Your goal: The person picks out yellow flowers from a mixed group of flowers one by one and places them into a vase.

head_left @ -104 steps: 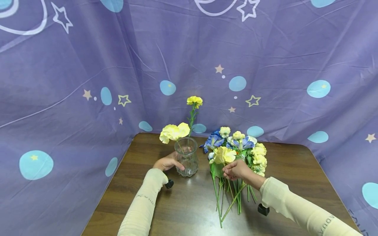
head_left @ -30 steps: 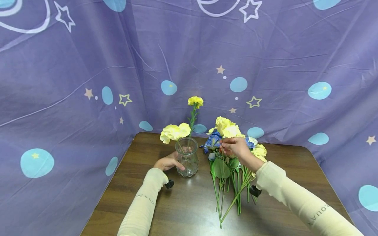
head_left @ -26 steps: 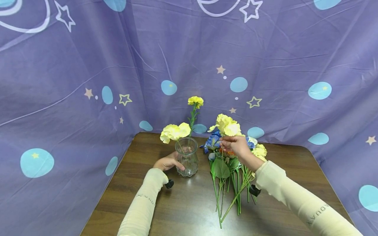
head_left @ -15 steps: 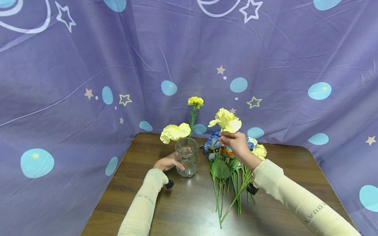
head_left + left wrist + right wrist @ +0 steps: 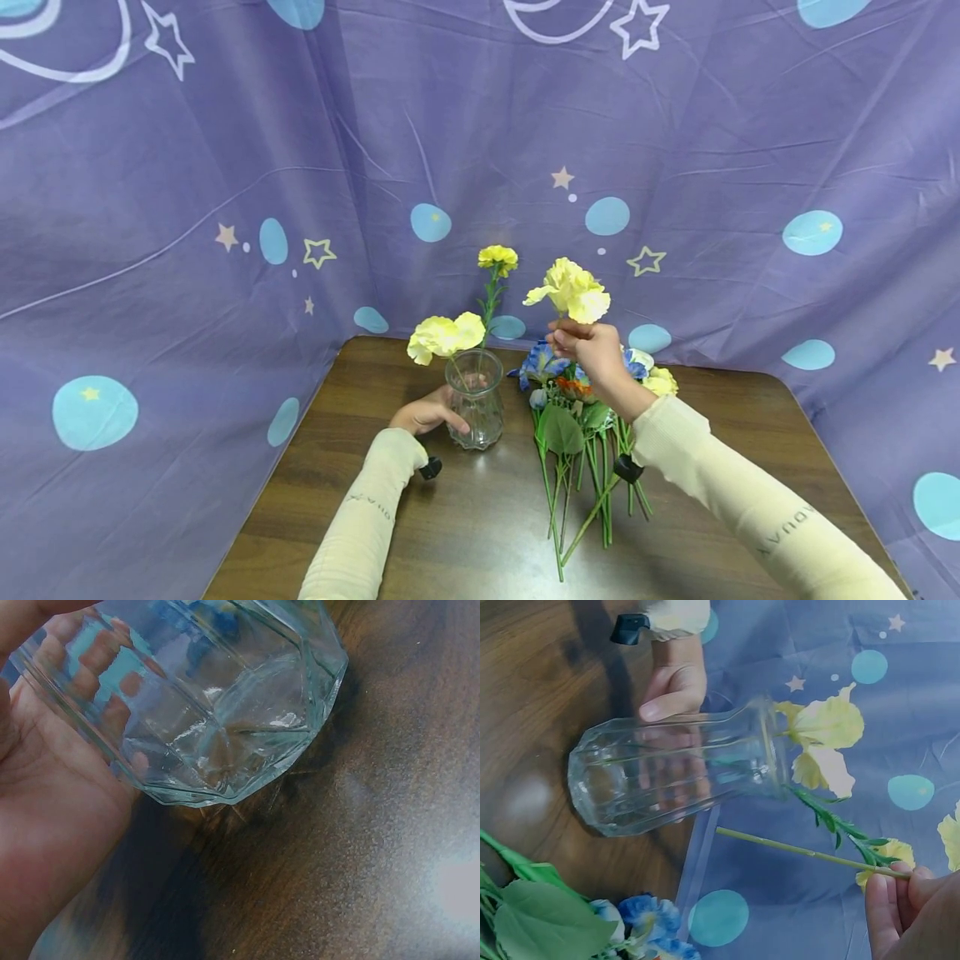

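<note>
A clear glass vase (image 5: pixel 480 408) stands on the table, and my left hand (image 5: pixel 431 414) grips its side with the thumb in front. Through the glass in the left wrist view the fingers (image 5: pixel 101 656) show behind it. Two flowers are in the vase: a pale yellow bloom (image 5: pixel 442 335) leaning left and a yellow carnation (image 5: pixel 497 260) on a tall leafy stem. My right hand (image 5: pixel 596 354) pinches the thin stem (image 5: pixel 802 853) of another pale yellow flower (image 5: pixel 572 290), held up over the flower pile. That stem's cut end hangs free of the vase in the right wrist view.
Right of the vase lies a pile of artificial flowers: blue blooms (image 5: pixel 542 364), an orange one (image 5: pixel 573 388), pale yellow ones (image 5: pixel 660 381) and a broad green leaf (image 5: pixel 562 429). Their green stems (image 5: pixel 606 500) point toward the front. A purple patterned curtain (image 5: pixel 480 125) hangs behind the table (image 5: pixel 465 533).
My right hand has lifted the pale yellow flower from the pile, up and slightly left. More of the orange flower and the leaf shows below. The left hand and vase stay still.
</note>
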The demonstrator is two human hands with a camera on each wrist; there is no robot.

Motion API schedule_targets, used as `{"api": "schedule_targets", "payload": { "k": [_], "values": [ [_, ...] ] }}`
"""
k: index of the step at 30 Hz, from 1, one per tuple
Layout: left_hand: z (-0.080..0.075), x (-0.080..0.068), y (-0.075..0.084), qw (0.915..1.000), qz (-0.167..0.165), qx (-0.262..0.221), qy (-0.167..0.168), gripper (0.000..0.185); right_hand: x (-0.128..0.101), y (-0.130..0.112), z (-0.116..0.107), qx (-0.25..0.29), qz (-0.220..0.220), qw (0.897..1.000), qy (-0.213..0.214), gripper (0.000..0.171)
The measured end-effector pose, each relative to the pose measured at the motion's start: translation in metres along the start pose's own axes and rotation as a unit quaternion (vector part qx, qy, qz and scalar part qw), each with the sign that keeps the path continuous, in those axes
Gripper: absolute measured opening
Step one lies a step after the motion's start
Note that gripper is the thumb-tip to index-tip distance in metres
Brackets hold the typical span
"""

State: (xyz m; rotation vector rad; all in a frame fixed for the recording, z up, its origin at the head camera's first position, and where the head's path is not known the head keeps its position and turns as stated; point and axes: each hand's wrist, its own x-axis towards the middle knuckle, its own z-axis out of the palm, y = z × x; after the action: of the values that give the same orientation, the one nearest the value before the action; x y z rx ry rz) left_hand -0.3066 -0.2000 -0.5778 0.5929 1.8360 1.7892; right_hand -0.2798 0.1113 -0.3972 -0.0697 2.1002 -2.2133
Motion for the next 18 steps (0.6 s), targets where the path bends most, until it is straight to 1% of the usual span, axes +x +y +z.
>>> {"api": "schedule_targets", "payload": {
  "k": [9,18],
  "values": [
    [0.001,-0.001,-0.001,1.0,-0.002,0.0,0.002,0.1,0.004,-0.011,0.018,0.011,-0.01,1.0,-0.003,0.034],
    [0.001,-0.001,0.001,1.0,-0.003,-0.002,0.004,0.1,0.008,-0.019,0.032,0.038,-0.022,0.999,-0.005,0.033]
  ]
}}
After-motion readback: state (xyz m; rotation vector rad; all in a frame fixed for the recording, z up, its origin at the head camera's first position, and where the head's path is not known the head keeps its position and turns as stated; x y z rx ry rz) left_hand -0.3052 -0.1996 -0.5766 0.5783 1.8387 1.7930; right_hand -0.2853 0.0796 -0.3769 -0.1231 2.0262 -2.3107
